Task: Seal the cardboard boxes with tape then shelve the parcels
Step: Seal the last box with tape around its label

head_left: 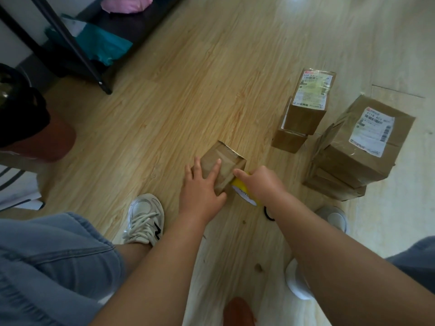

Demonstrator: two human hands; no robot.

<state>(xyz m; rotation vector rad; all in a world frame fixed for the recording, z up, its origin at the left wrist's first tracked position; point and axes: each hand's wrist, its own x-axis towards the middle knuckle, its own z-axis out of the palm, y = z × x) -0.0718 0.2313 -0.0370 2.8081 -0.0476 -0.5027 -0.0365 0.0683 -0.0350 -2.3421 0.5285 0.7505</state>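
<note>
Down on the pale wood-plank floor [164, 102], the person crouches over a small brown cardboard box [226, 158]. It sits right in front of them, between the two hands. The left hand [200, 189] lies flat over its top and near face. The fingers [215, 170] are spread and fairly straight, pressing down, and the thumb reaches along the box's near bottom corner. That's a pinning hand, not a gripping one.

On the other side, the right hand [263, 182] has its fingers curled around a yellow roll of packing tape with a white printed face [243, 192]. The roll is tucked just beside the box's right edge, and the index finger stretches out to touch the box's right corner. I can't make out any strip of tape from here.

Off to the right, well apart from the box, stands a stack of two small brown parcels [303, 118]. The top one has a white shipping label. Just beside them is a pile of larger brown parcels [348, 158], also labelled.

Up in the far left corner there's a black metal shelf frame [77, 50] holding a teal plastic bag [106, 45] and a pink bag [127, 4]. One white laced sneaker [146, 215] is planted near the left forearm.
</note>
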